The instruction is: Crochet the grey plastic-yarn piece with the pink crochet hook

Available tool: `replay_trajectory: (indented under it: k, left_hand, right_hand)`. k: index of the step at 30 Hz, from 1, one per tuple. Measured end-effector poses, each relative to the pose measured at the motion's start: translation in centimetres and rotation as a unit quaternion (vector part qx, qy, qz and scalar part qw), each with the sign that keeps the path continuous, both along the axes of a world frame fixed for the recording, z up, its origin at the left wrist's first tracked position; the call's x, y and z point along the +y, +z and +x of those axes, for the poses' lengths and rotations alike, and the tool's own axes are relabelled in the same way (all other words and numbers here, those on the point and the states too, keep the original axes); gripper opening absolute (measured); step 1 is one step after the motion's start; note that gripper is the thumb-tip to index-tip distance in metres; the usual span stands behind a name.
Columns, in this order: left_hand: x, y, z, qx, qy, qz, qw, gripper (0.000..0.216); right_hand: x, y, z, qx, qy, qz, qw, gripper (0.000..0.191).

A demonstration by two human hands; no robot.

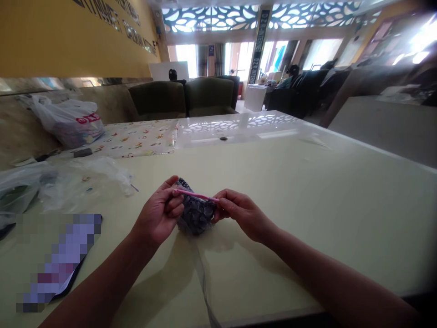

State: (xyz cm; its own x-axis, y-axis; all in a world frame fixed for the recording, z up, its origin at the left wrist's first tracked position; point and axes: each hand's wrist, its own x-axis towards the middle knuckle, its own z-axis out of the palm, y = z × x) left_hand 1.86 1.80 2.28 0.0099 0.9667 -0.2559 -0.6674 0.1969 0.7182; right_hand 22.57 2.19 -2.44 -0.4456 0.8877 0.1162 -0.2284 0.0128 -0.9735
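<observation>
Both hands meet over the middle of the pale counter (pixel 307 205), near its front edge. The left hand (pixel 159 216) has its grip closed on a dark crocheted piece (pixel 196 217), a small bunched lump of grey-blue yarn work, with the thumb and forefinger pinching its upper left corner. The right hand (pixel 241 212) has a narrow grip on a pink hook (pixel 198 196). It holds the hook at one end between thumb and fingertips, so that the shaft lies nearly level across the top of the piece, its far end reaching the left hand's fingers. The piece hangs just above the counter or rests lightly on it; which one cannot be told. A thin grey strand (pixel 204 278) trails from under the piece toward the near edge.

The containers are all on the left side. A white plastic bag (pixel 70 120) with red print sits bulging at the far left corner. Coloured shapes show faintly through its lower part, but they are too blurred to name. Nearer, a crumpled clear bag (pixel 87 180) lies open and flat, with a few tiny specks in it. Just beside it, at the left edge, a second clear bag (pixel 17 189) holds something dark green. Behind them a patterned sheet (pixel 136 139) is spread flat, well apart from the hands.
</observation>
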Motion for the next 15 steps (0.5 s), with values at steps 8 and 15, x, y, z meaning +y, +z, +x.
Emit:
replay_trajectory:
  k: [8,15]
  left_hand:
    - [1.2,0.9,-2.4,-0.071,-0.027,0.035,0.997,0.026]
    - [4.0,1.2,-9.7,0.358,0.095,0.1,0.923,0.011]
  right_hand:
    - [0.6,0.1,0.6,-0.027,-0.028,-0.012,0.999,0.03]
    - [2.5,0.1,2.0,-0.026,-0.082,-0.02,0.996,0.031]
